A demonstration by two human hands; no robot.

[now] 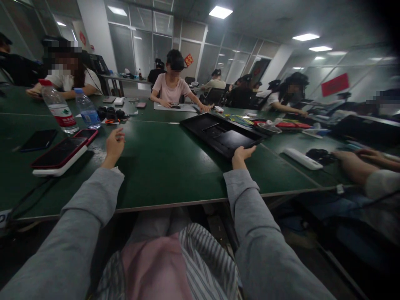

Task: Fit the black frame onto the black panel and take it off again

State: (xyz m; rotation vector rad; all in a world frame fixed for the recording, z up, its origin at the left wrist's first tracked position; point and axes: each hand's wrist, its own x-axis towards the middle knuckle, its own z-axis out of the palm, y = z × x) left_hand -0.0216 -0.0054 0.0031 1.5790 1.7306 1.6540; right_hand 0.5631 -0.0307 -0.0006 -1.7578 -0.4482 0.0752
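Note:
My right hand point(242, 155) grips the near corner of a flat black panel point(218, 133) that lies at an angle on the green table point(162, 166). My left hand point(114, 145) hovers over the table with fingers loosely curled and nothing in it, close to a red-cased phone point(86, 134). Both my arms wear grey sleeves.
To the left lie a larger red-edged device on a white base point(59, 156), a dark phone point(39, 139) and two water bottles point(59, 109). Black parts point(111, 112) sit further back. Other people work around the table; one person's hands point(359, 160) rest at the right near a white bar point(301, 158).

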